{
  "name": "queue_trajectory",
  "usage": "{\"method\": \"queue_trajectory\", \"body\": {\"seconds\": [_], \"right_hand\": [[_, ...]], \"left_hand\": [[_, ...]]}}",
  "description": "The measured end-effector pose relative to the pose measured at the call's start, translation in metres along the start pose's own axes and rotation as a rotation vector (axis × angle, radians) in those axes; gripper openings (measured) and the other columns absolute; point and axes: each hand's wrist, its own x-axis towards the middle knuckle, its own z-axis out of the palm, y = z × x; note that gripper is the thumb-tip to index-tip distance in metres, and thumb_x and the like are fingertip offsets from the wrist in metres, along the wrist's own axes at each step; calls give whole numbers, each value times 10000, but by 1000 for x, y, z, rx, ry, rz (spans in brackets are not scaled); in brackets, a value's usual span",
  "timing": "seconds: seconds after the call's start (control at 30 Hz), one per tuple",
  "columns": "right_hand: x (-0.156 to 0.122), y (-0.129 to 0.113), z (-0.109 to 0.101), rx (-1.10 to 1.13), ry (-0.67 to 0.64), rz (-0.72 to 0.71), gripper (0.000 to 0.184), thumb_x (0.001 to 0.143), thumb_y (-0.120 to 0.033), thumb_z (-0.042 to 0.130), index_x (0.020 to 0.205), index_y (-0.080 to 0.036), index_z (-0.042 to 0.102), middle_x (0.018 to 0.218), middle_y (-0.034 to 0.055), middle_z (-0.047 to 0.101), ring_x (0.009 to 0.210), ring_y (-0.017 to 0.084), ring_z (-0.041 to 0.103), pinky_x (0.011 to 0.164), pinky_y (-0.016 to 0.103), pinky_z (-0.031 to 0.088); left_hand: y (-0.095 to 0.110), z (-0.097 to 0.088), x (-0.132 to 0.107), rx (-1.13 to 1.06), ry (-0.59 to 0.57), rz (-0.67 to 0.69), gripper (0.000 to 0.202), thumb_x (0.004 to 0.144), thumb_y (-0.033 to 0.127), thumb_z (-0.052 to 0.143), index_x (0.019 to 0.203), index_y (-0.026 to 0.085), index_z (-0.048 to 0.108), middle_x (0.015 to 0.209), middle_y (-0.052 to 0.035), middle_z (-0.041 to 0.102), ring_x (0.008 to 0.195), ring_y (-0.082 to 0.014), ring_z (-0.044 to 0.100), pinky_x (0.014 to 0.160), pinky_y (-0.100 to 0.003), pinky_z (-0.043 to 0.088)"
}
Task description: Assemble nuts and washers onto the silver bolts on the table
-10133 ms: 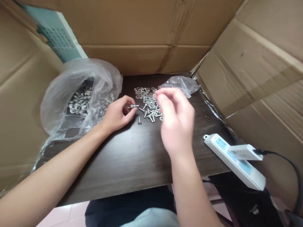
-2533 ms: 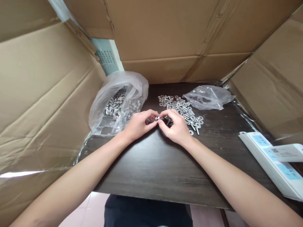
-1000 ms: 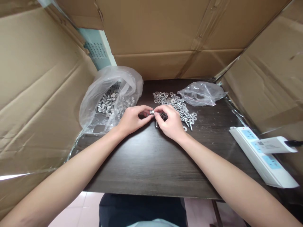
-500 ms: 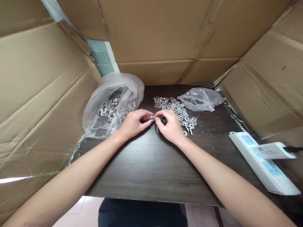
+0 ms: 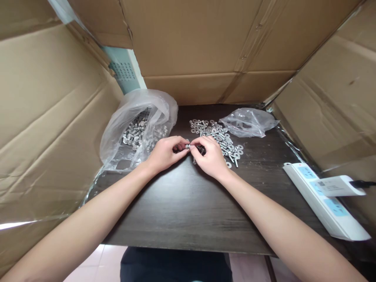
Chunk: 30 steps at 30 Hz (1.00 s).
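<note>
Between the fingertips of both hands is a small metal bolt [image 5: 187,146], held sideways over the table, with what look like a nut or washers on it. My left hand [image 5: 168,152] pinches its left end, and my right hand [image 5: 209,154] grips the right end. Fingers hide most of it. Just below the fingertips another bolt [image 5: 194,159] shows in part. Behind my right hand spreads a loose pile of bolts, nuts and flat washers [image 5: 220,137]. To the left of my left hand, an open clear plastic bag [image 5: 113,145] holds many finished-looking bolts [image 5: 135,135].
A second, crumpled plastic bag [image 5: 249,122] lies at the back right. Along the right edge is a white power strip [image 5: 326,203] with a plug-in adapter [image 5: 336,185] and black cable. Cardboard walls [image 5: 199,39] surround the dark wooden table [image 5: 188,211] at the back and sides.
Both hands stay nearly in place, fingertips still on the bolt; less of it shows between them now. The whole view has shifted slightly.
</note>
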Motion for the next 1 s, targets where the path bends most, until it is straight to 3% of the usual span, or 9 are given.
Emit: {"method": "queue_trajectory", "body": {"seconds": [0.27,0.6,1.0], "right_hand": [[-1,1,2,-29,13,-24,112,943,-216,576,919,-219,686,920,55,724,951,267,604,872,441,450],[-1,-1,0,-97,-76,45,169,928,-189,499,895,-226,661,954,55,739,984,271,588,903,435,403],[-2,-2,1,-61,-23,-10,111,952,-235,534,920,-225,640,950,50,722,967,263,599,890,435,398]], "left_hand": [[1,0,1,-4,-7,-3,85,901,215,727,974,174,741,836,-19,746,716,-140,677,685,-238,547],[-2,1,-1,7,2,7,114,887,178,745,1000,164,737,834,-10,740,719,-136,676,687,-233,539],[-2,1,-1,5,-1,20,108,896,170,734,1003,161,746,840,-14,742,721,-134,674,687,-232,537]]}}
